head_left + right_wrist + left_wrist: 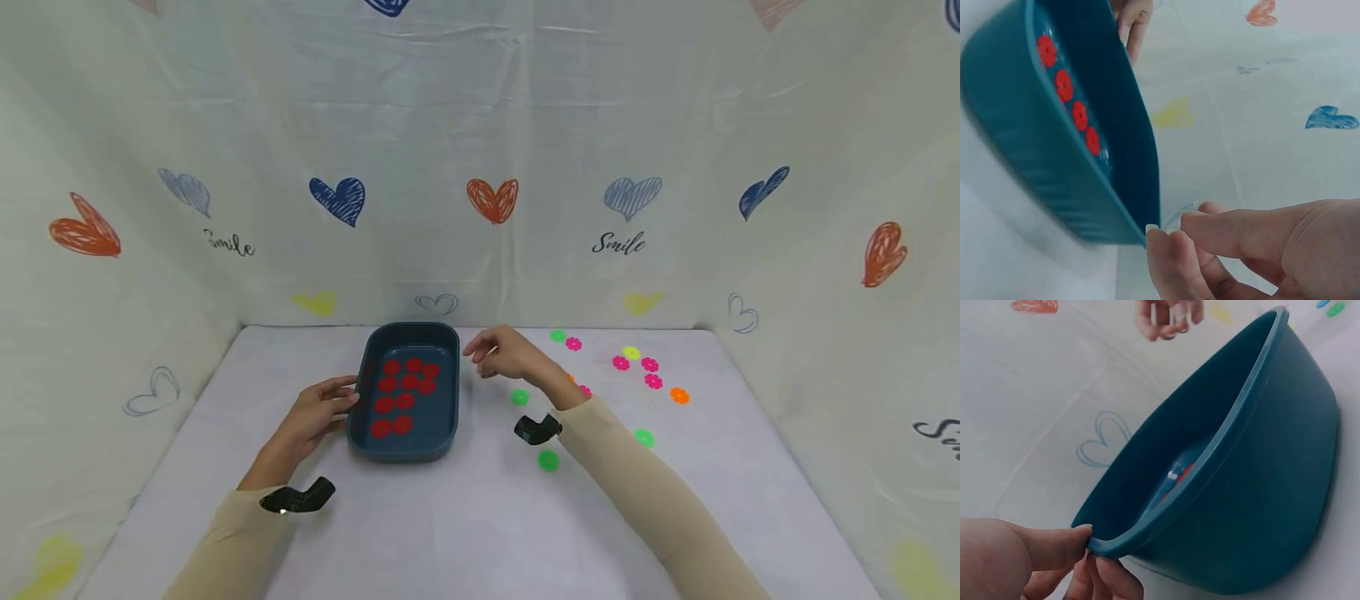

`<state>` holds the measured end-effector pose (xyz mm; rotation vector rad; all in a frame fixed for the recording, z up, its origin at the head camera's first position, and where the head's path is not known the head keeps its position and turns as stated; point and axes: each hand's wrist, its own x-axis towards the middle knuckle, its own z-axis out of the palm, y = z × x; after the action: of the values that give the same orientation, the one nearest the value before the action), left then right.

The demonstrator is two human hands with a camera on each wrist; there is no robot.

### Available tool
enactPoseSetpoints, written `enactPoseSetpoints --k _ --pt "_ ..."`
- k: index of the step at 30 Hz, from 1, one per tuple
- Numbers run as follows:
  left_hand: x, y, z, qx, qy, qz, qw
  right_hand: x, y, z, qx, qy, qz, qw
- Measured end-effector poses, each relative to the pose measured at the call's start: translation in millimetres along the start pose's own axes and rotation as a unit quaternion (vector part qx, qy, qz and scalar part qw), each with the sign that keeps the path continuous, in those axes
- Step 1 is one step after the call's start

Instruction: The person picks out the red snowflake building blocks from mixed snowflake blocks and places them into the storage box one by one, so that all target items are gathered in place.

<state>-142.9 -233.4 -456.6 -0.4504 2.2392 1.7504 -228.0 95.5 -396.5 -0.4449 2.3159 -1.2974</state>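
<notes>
A dark blue rectangular basin (442, 408) stands on the white table. Several red flower-shaped pieces (405, 401) lie flat on its floor. At its left side my left hand (318, 410) pinches the rim, thumb above and fingers below, as the left wrist view shows. Just right of the basin's far right side hovers my right hand (504, 352), its fingers loosely bent. Nothing is visible between those fingers (1172, 259) in the right wrist view, and they appear apart from the rim.
Right of the basin lie loose flower-shaped pieces: green (548, 460), pink (653, 381), yellow (632, 352) and orange (679, 395). My right forearm partly covers some of them. A white curtain (420, 258) printed with hearts hangs behind the table.
</notes>
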Motion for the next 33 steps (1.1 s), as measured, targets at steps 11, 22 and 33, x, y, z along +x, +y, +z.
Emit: enactPoseSetpoints --k 11,22,33 --pt "-2.0 -2.8 -5.0 -0.026 -0.017 -0.003 0.9995 -29.0 24 -22 0.042 0.024 0.019 0.9986" --pt "0.2 -5.3 -8.6 -0.023 -0.026 -0.007 0.9994 -57.4 57 -53 0.052 0.054 0.035 0.9966" --pt "-1.7 -11.0 -14.6 -0.025 -0.031 -0.002 0.9992 -84.5 89 -80 0.055 0.097 0.074 0.991"
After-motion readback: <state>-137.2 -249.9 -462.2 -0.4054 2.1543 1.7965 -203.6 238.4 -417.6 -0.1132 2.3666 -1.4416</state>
